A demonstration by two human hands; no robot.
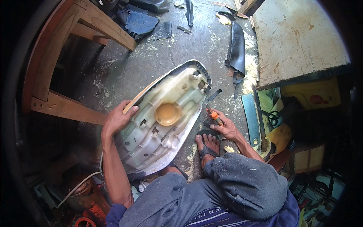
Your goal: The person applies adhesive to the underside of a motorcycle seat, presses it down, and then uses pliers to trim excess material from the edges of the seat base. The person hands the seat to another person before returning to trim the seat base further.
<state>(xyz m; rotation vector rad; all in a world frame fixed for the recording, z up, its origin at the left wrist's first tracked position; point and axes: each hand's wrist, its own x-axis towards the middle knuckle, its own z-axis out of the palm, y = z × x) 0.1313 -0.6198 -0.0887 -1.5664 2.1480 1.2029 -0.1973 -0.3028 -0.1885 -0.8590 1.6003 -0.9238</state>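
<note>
A motorcycle seat (180, 96) is tipped up in front of me with its pale plastic underside showing and a round amber cap-like part (168, 114) in the middle. Dark cover material lines its far tip. My left hand (118, 119) is closed on the seat's left edge, thumb over the rim and fingers behind. Just right of the seat, my right hand (227, 129) is wrapped round a screwdriver (217, 118) with an orange and dark handle. Its shaft points up and left toward the seat's right edge; whether the tip touches is unclear.
Wooden furniture legs (72, 109) stand at left. A worn wooden tabletop (298, 41) is at upper right, with scissors (273, 118) and a flat metal strip (251, 121) below it. Black cover scraps (237, 49) and pale crumbs litter the floor. My sandalled foot (208, 145) is near the seat.
</note>
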